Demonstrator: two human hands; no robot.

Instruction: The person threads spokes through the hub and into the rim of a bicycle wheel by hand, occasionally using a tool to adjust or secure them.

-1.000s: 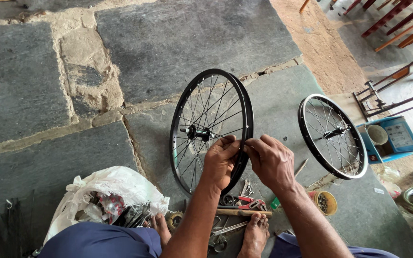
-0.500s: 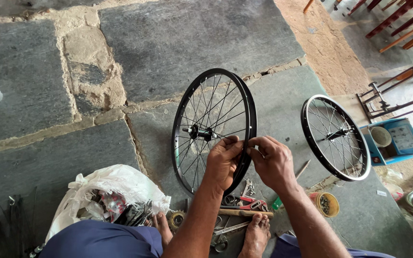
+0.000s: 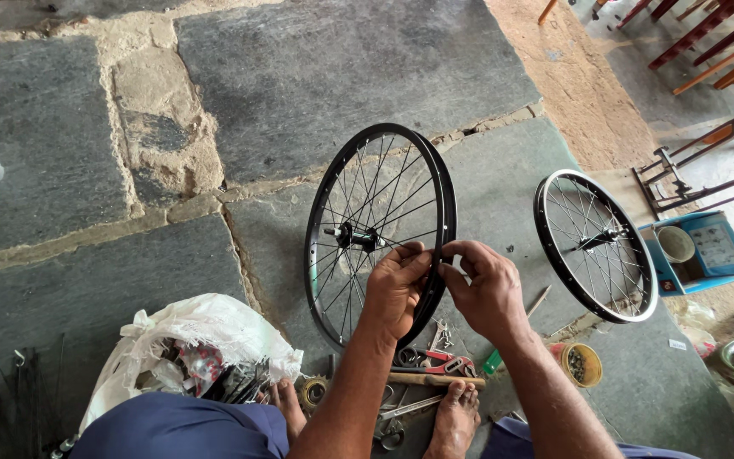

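A black spoked bicycle wheel [image 3: 365,212] stands upright on the stone floor in front of me. My left hand [image 3: 395,287] grips its near rim, fingers curled over the edge. Beside it, my right hand [image 3: 484,287] pinches at the same stretch of rim, fingertips meeting the left hand's. The silver hub and axle [image 3: 352,235] show through the spokes. Whatever small part sits between the fingertips is hidden.
A second black wheel [image 3: 595,245] stands to the right, next to a blue box [image 3: 700,252]. Pliers with red handles [image 3: 435,361], a small tin of parts [image 3: 583,364] and my bare feet lie below the hands. A white bag [image 3: 189,340] of parts sits left.
Both hands have stayed on the rim with only small finger shifts; the right hand's fingers have closed in toward the left's. The wheel stays upright.
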